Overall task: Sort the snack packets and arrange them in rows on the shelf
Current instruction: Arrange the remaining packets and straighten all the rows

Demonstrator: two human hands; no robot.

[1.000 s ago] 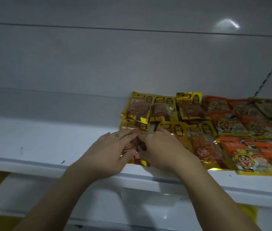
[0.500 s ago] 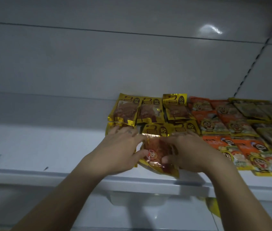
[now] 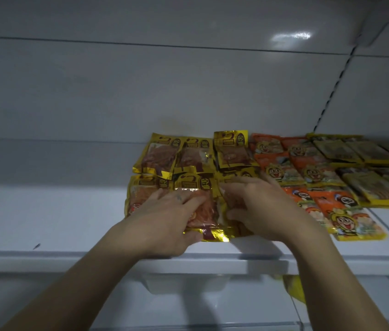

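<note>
Packets mostly ranked, gold block under adjustment

Progress, judged from the lay: three kinds sit grouped by colour on the shelf (image 3: 45, 216). Olive packets (image 3: 355, 151) are far right, orange packets (image 3: 281, 168) in the middle, and gold packets (image 3: 162, 156) are the leftmost group in view. Each group runs in rows from the back toward the front lip, overlapping like shingles. Sorting looks largely done. Gold rows are the loosest: the back row sits tilted and uneven.

Left hand (image 3: 167, 218) lies flat, fingers straight and a little spread, pressing the front gold packet (image 3: 203, 211) down near the shelf lip. Right hand (image 3: 258, 209) is just beside it, fingers stretched flat over the neighbouring gold packet; nothing pinched as far as can be seen. Step in hand, likely: squaring the front gold row. Left to do, probably: straightening the gold back row. Whether more stock waits out of view, cannot tell.

Surface: white, smooth shelf, with a small dark speck (image 3: 36, 246) near the front left.

Room: dim light. Grey-white back panel (image 3: 188, 91) carries a glare spot, and a slotted upright (image 3: 332, 91) stands at right. Yellow item (image 3: 293, 287) shows beneath the lip, kind unclear.
</note>
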